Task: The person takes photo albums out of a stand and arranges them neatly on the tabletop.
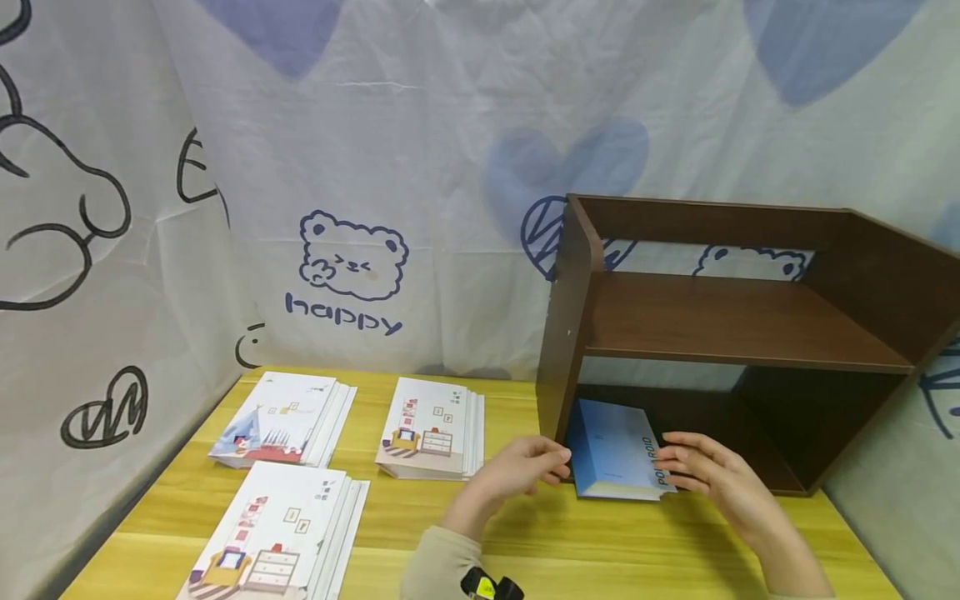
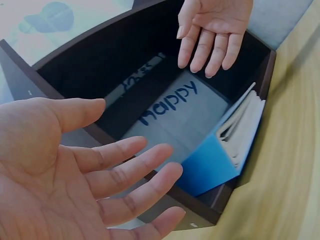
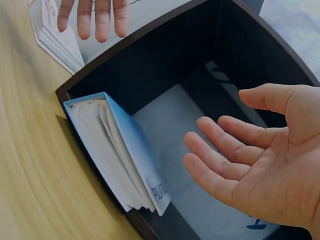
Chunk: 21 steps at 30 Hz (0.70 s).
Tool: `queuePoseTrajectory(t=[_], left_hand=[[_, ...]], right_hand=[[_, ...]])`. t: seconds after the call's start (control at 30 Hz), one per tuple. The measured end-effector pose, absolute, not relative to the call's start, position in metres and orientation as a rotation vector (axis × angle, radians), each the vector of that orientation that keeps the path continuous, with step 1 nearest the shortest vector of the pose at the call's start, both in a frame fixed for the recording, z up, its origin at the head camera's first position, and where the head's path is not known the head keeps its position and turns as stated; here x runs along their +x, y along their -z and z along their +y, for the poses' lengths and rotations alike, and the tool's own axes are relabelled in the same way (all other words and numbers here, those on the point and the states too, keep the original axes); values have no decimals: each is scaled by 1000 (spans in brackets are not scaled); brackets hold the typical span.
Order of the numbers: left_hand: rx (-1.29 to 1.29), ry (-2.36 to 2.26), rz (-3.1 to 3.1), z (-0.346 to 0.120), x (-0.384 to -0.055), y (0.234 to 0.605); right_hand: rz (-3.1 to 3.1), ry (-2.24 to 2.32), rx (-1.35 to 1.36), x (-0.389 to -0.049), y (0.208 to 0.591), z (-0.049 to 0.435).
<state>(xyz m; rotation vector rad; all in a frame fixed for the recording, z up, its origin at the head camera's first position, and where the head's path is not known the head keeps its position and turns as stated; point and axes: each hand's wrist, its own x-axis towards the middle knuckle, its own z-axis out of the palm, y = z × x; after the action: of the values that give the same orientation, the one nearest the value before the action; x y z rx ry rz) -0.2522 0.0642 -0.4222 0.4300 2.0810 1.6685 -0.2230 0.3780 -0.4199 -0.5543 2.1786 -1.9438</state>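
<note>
A thick blue book (image 1: 618, 446) lies flat in the lower left of a dark brown shelf (image 1: 750, 321), its front end jutting a little past the shelf's edge. Its cover bears dark lettering, partly hidden by fingers in the head view. To the left of the book is my left hand (image 1: 517, 471), fingers relaxed, holding nothing. My right hand (image 1: 716, 475) hovers at the book's right side with its fingers loosely extended. Both wrist views show a gap between the book (image 3: 135, 155) and the palms; neither hand grips it.
White illustrated books lie in stacks on the yellow wooden table (image 1: 420, 542): one at the back left (image 1: 281, 417), one in front of it (image 1: 273, 533), another (image 1: 431, 429) left of the shelf. A printed cloth (image 1: 435, 167) hangs behind.
</note>
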Motion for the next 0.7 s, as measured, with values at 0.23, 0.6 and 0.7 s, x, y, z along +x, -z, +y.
queuePoseTrajectory(t=[0.23, 0.6, 0.7], left_hand=[[434, -1612, 2138, 75, -253, 431], [394, -1609, 2170, 89, -253, 453], [362, -1631, 2141, 90, -252, 457]], right_hand=[[2131, 1969, -488, -225, 426, 384], [2217, 1902, -278, -232, 439, 392], [2254, 1886, -217, -233, 442, 394]])
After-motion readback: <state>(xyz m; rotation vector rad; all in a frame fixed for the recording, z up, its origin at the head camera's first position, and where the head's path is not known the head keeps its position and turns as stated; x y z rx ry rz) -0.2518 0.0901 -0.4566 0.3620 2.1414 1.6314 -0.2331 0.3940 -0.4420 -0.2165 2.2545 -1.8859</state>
